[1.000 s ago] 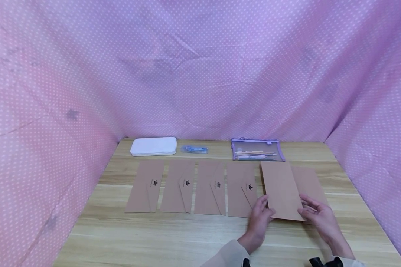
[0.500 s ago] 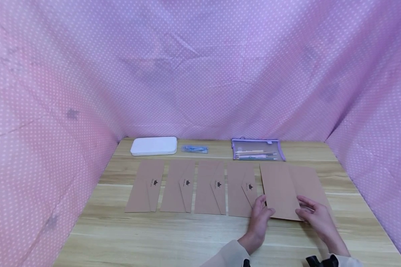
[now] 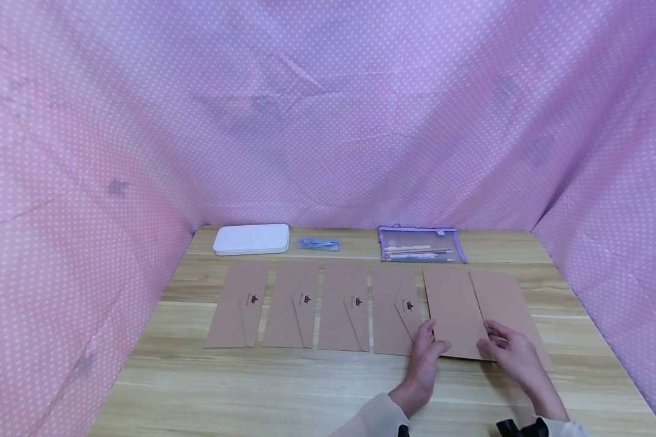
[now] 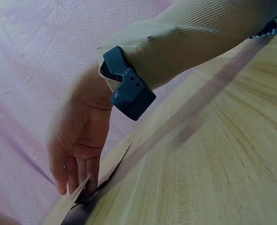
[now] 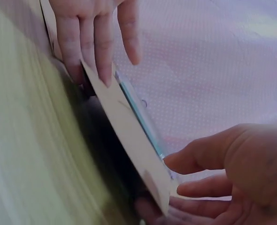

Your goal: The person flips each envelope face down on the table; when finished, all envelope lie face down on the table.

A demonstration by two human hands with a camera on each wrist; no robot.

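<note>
A plain brown paper envelope [image 3: 454, 312] lies at the right end of a row, its near edge slightly raised above the table in the right wrist view. My left hand [image 3: 423, 364] holds its near left corner, thumb on top and fingers at the side edge. My right hand [image 3: 516, 358] has thumb and fingers at the near right corner, with a finger under the paper. Another brown paper piece [image 3: 508, 315] extends to the right beside it; whether it is joined or separate I cannot tell. Next to my left hand lies a brown envelope [image 3: 393, 309] with a crown print.
Three more crown-printed envelopes [image 3: 343, 309] continue the row leftward. Behind them are a white case [image 3: 251, 239], a small clear packet with blue contents [image 3: 318, 244] and a purple-edged mesh pouch of pencils [image 3: 422, 246]. Pink dotted cloth [image 3: 328, 152] surrounds the wooden table [image 3: 251, 388].
The plain envelope has come down toward the table and shifted slightly left. My right hand moved left along with its edge, uncovering more of the right piece. My left hand stayed nearly still.
</note>
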